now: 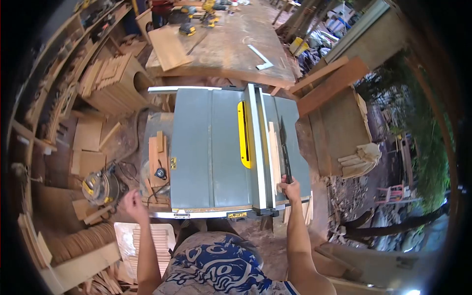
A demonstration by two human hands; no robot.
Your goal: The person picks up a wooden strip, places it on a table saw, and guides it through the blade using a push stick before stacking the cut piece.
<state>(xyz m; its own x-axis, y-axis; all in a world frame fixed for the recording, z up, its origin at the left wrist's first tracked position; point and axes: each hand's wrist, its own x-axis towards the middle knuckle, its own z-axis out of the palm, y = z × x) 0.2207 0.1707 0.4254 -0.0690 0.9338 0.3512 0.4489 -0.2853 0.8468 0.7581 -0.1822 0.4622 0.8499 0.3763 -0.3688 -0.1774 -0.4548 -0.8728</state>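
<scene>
Push stick [284, 147], dark and narrow, lies lengthwise on the grey table saw [211, 157], right of the fence [259, 147], beside a thin wood strip [273, 152]. Right hand [290, 189] grips its near end, fingers closed around it. Left hand [132, 204] hangs loosely curled, holding nothing, just off the saw's left edge near small wood offcuts [156, 157]. A yellow blade insert [243, 133] sits left of the fence. Beyond stands a cluttered desk [231, 49].

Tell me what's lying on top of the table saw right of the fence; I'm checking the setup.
On the table saw, right of the fence, lie a thin wood strip and a dark push stick gripped by the right hand. The surface beneath them is hidden.
</scene>
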